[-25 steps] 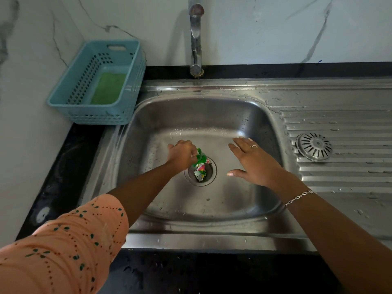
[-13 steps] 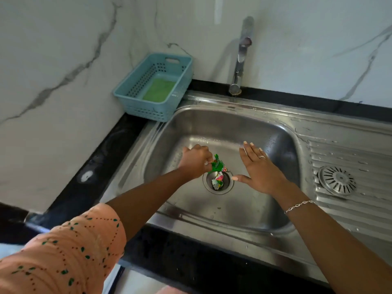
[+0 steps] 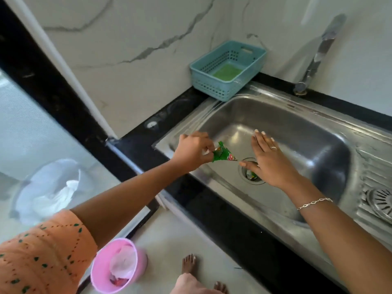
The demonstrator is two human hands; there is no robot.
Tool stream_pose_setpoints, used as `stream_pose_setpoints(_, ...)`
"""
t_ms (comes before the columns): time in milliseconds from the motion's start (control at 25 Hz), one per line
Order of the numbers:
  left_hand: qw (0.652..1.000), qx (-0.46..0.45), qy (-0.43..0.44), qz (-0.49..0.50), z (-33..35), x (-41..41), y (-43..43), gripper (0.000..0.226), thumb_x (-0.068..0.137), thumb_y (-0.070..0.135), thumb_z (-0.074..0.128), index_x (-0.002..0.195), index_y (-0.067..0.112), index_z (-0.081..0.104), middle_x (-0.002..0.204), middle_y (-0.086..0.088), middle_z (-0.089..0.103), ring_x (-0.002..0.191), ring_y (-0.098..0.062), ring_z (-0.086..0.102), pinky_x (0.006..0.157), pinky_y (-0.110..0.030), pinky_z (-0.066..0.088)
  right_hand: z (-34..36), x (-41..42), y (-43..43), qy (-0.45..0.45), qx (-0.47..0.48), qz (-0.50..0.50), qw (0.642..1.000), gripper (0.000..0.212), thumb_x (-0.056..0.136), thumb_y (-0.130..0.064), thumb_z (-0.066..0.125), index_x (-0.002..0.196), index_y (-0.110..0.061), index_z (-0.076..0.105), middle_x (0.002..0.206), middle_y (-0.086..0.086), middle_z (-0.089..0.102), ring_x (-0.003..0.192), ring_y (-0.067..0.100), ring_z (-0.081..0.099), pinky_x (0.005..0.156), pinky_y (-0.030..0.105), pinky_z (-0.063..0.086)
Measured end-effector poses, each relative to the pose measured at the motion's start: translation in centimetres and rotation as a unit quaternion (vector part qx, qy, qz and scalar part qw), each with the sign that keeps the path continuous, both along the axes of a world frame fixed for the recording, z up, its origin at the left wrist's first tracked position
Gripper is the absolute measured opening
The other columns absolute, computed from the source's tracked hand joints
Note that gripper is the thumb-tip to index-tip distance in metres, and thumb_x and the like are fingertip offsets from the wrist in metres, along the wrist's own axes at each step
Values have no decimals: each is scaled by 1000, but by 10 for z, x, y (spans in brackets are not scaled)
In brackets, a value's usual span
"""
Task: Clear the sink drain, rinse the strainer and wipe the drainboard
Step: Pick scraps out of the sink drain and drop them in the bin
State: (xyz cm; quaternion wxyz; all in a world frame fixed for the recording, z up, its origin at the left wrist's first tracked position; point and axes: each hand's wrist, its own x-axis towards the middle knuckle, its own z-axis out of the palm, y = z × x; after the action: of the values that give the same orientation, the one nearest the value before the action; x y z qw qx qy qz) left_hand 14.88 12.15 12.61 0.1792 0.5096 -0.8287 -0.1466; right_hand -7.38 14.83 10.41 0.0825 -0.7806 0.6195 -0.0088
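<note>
Lifted from the drain [image 3: 254, 182], the wrapper [image 3: 223, 155] hangs pinched in my left hand [image 3: 194, 150] near the sink rim [image 3: 167, 144]. Flat and straight-fingered, my right hand [image 3: 269, 160] covers the drain.

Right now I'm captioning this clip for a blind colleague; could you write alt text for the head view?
A person's left hand pinches a crumpled green wrapper above the steel sink, beside the drain, which holds more scraps. The right hand is spread flat over the drain. A pink bin stands on the floor below.
</note>
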Motion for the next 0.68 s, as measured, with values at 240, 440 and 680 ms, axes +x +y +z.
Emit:
stream_pose_setpoints(240, 996, -37, 27, 77, 22, 87, 56, 9, 73, 12, 66, 80, 8, 70, 81, -11, 65, 80, -27, 56, 75, -47, 47, 17, 87, 14, -33, -42, 114, 992, 91, 81, -63, 27, 144, 2, 12, 155, 20, 8, 145, 30, 7, 119, 40, 7)
stream_pose_setpoints(440, 987, -14, -21, 158, 7, 163, 117, 10, 76, 17, 66, 84, 11, 68, 87, -7, 63, 87, -25, 53, 81, -40, 34, 13, 174, 41, -75, -26, 228, 970, 80, 87, -51, 46, 145, -4, 16, 156, 13, 14, 145, 25, 10, 118, 34, 9)
stream_pose_setpoints(680, 967, 50, -81, 236, -49, 270, 187, 8, 77, 17, 64, 84, 14, 68, 88, -5, 63, 91, -24, 54, 78, -33, 24, -25, 299, 81, -92, 48, 331, 938, 75, 88, -44, 52, 145, -9, 18, 154, 10, 21, 143, 21, 16, 116, 28, 11)
